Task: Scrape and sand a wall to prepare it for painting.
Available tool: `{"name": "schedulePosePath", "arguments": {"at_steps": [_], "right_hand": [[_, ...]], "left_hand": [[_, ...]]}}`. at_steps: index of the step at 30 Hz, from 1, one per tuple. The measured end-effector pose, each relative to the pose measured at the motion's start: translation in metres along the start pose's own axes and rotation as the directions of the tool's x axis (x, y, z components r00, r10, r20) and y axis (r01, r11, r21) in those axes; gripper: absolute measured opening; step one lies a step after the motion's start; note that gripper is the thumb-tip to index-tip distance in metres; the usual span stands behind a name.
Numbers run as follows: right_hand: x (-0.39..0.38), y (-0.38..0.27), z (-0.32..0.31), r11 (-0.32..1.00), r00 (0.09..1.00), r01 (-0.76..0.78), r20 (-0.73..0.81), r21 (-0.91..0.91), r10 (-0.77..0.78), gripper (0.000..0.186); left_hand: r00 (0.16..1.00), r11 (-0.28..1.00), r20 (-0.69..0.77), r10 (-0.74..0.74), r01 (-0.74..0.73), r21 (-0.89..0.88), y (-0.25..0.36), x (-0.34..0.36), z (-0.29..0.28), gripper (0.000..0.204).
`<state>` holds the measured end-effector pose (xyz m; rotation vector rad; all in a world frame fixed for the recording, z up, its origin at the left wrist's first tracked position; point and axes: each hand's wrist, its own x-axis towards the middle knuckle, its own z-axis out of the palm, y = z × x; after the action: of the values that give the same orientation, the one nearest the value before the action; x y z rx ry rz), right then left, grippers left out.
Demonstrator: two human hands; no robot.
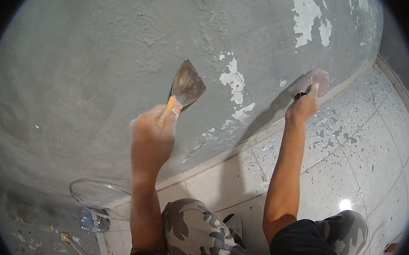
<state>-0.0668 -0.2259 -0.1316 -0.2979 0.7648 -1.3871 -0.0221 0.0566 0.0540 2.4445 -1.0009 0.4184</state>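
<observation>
My left hand [154, 126] is closed round the yellow handle of a putty knife [188, 83]. Its wide, stained metal blade points up against the grey wall [114, 53], though I cannot tell whether it touches. To the right, my right hand [304, 105] grips a flat, rounded pinkish piece [321, 80] with something dark by the fingers. That piece is at the wall low down, just above the skirting, and its exact kind is unclear. Between the two hands, a white patch of bared wall [234, 80] shows where grey paint is gone.
Paint flakes [330, 128] litter the tiled floor [322, 181] on the right. A clear hose [90, 183] loops beside a plastic bottle [94, 219] at lower left, near a wall socket [65, 237] with a cable. My camouflage-clad knees [192, 228] are close to the wall.
</observation>
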Motion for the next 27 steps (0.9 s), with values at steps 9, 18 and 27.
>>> {"name": "schedulePosePath", "arguments": {"at_steps": [9,18,27], "right_hand": [[-0.051,-0.031,0.026,0.989,0.981,0.145,0.127,0.014,-0.146,0.051],[-0.070,-0.045,0.027,0.992,0.989,0.108,0.091,0.067,-0.114,0.056],[0.008,-0.080,-0.021,0.943,0.942,0.331,-0.049,-0.039,-0.333,0.044]], "left_hand": [[0.997,0.991,-0.042,0.070,-0.074,-0.115,-0.018,0.009,0.051,0.037],[0.987,0.981,0.022,0.159,-0.156,-0.113,0.009,0.028,0.063,0.034],[0.993,0.991,0.057,0.104,-0.099,-0.087,-0.002,0.036,0.065,0.033]]}}
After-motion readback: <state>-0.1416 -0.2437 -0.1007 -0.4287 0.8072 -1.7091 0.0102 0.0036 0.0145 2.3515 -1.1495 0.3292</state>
